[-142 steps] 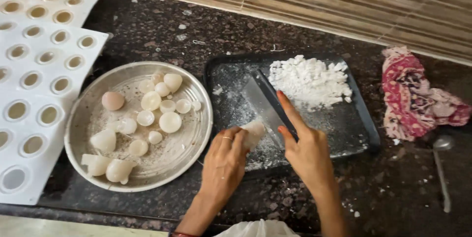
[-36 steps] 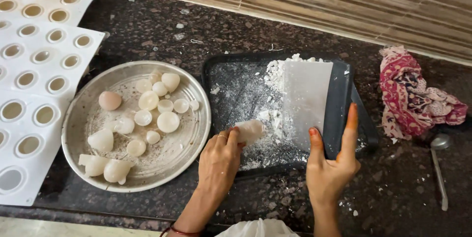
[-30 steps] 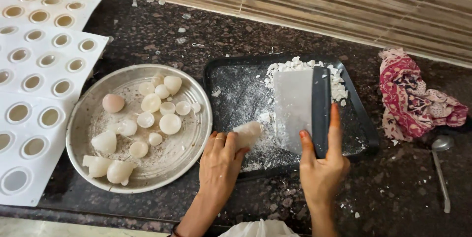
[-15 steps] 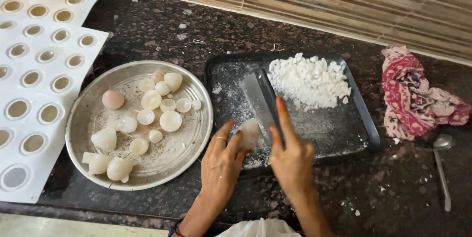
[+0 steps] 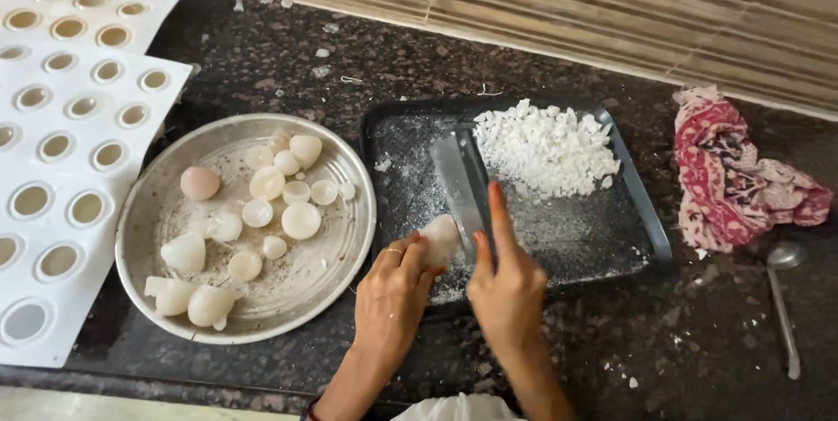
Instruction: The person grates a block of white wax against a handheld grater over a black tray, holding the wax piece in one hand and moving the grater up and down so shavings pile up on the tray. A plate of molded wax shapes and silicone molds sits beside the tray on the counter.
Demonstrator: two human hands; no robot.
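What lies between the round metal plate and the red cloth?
In the head view, the dark tray lies there, carrying a white chopped pile and a scraper blade.

To your left lie white moulded trays (image 5: 61, 168) with round cups; on the dark stone counter (image 5: 288, 63), at your right, a crumpled red patterned cloth (image 5: 733, 177) and, just beside it, a metal spoon (image 5: 783, 299).

No packages, labels, signs or screens are to be seen anywhere in the view.
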